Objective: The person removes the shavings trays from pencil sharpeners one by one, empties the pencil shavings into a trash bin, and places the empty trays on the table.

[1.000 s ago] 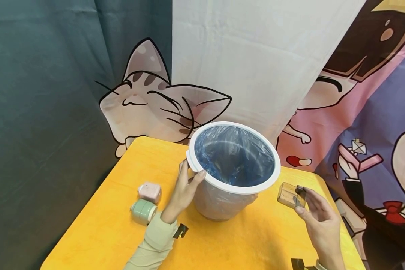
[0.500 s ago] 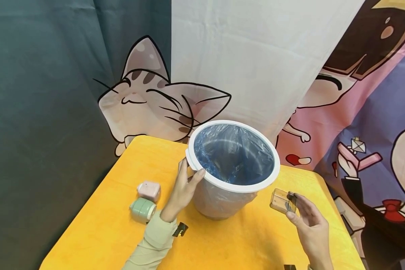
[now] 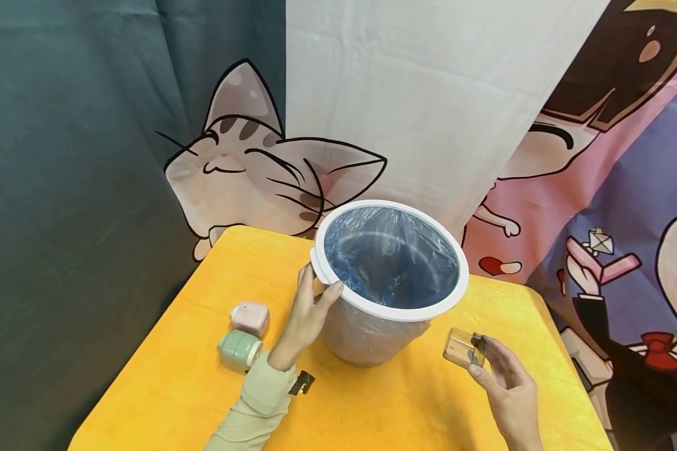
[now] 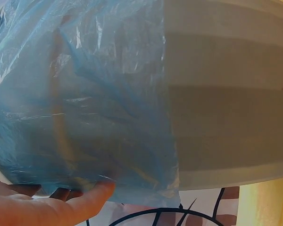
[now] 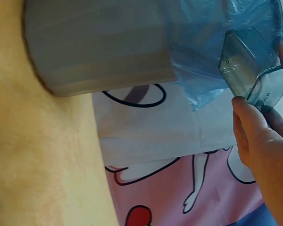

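Observation:
A white-rimmed trash bin [image 3: 372, 341] lined with a thin blue plastic bag [image 3: 392, 260] stands on the yellow table. My left hand [image 3: 307, 316] grips the bin's rim on its left side, thumb near the top edge and fingers along the outside. In the left wrist view, the left hand [image 4: 52, 202] lies against the bag's overhang [image 4: 108, 103]. Right of the bin, my right hand [image 3: 508, 388] pinches a small clear plastic box [image 3: 464, 347] above the table. The right wrist view shows the box [image 5: 247, 63] tilted between thumb and fingers, apart from the bin.
Left of my left forearm, a pink bottle [image 3: 251, 318] and a green bottle [image 3: 239, 351] lie side by side on the yellow table [image 3: 163, 388]. Curtains with cartoon prints [image 3: 248, 169] hang behind the table and along its sides.
My right hand has moved left and slightly down with the clear plastic box, closer to the bin. The left hand and the bin stay in place.

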`<state>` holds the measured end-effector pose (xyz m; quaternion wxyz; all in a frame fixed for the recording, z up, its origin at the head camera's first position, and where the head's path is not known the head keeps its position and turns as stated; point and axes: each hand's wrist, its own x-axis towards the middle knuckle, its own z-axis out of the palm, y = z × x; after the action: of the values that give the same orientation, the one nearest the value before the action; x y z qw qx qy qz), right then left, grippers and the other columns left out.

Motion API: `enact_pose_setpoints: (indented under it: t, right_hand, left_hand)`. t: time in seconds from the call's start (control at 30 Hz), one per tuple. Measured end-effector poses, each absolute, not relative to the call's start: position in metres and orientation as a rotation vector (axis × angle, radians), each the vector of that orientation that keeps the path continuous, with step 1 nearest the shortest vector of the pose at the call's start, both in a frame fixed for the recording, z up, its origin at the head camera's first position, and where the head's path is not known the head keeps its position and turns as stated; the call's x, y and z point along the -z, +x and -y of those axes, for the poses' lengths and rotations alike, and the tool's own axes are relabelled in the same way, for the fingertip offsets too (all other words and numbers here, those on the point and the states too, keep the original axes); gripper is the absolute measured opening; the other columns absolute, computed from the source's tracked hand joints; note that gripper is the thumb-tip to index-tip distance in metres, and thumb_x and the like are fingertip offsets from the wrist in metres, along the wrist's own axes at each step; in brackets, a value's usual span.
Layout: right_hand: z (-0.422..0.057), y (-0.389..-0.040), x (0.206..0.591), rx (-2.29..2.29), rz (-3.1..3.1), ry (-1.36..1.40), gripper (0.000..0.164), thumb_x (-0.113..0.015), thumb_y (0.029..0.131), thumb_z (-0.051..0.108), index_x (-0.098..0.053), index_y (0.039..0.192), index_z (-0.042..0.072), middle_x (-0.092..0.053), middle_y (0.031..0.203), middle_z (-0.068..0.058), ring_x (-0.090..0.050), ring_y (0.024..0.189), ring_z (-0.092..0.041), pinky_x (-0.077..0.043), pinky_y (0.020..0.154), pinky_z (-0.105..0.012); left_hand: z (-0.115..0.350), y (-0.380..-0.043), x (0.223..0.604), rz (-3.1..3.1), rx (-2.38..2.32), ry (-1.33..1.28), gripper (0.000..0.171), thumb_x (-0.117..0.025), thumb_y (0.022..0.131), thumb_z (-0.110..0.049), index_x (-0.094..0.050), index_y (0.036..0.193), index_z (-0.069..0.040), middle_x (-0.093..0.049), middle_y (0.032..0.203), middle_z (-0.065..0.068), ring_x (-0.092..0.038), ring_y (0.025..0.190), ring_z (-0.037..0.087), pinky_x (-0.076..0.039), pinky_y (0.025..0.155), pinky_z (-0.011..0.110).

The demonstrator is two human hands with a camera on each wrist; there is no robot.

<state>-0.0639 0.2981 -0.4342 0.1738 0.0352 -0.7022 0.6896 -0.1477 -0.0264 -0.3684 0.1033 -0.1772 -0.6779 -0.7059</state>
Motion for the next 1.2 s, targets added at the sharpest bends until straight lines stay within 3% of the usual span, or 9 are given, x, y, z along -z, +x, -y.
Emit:
enact_pose_setpoints:
  t: [0.57, 0.83, 1.2]
  right_hand:
    - [-0.295, -0.061, 0.458, -2.068, 1.970, 0.104, 0.053, -0.050, 0.075, -0.015, -0.032, 0.124, -0.004, -0.032, 0.125, -0.021, -0.028, 0.116, -0.027, -0.028, 0.089, -0.028]
    - [-0.293, -0.062, 0.473, -2.103, 1.919, 0.215, 0.054, -0.047, 0.073, -0.021, -0.029, 0.122, -0.011, -0.031, 0.122, -0.028, -0.029, 0.113, -0.034, -0.027, 0.089, -0.029]
    - [-0.287, -0.058, 0.488, -2.076, 2.040, 0.190, 0.054, -0.051, 0.073, -0.017, -0.032, 0.123, -0.007, -0.034, 0.121, -0.027, -0.032, 0.112, -0.031, -0.025, 0.091, -0.025]
  left_hand:
    - [0.027, -0.148, 0.368, 2.013, 2.080, -0.515, 0.060, -0.050, 0.083, -0.020, -0.017, 0.133, -0.011, -0.018, 0.126, 0.008, -0.024, 0.114, 0.017, -0.034, 0.084, 0.038]
    - [0.027, -0.148, 0.368, 2.023, 2.078, -0.514, 0.061, -0.050, 0.083, -0.021, -0.017, 0.133, -0.011, -0.018, 0.126, 0.006, -0.025, 0.113, 0.015, -0.035, 0.084, 0.036]
    - [0.027, -0.147, 0.368, 2.021, 2.074, -0.520, 0.060, -0.050, 0.083, -0.020, -0.017, 0.133, -0.010, -0.018, 0.126, 0.008, -0.025, 0.114, 0.017, -0.034, 0.085, 0.038]
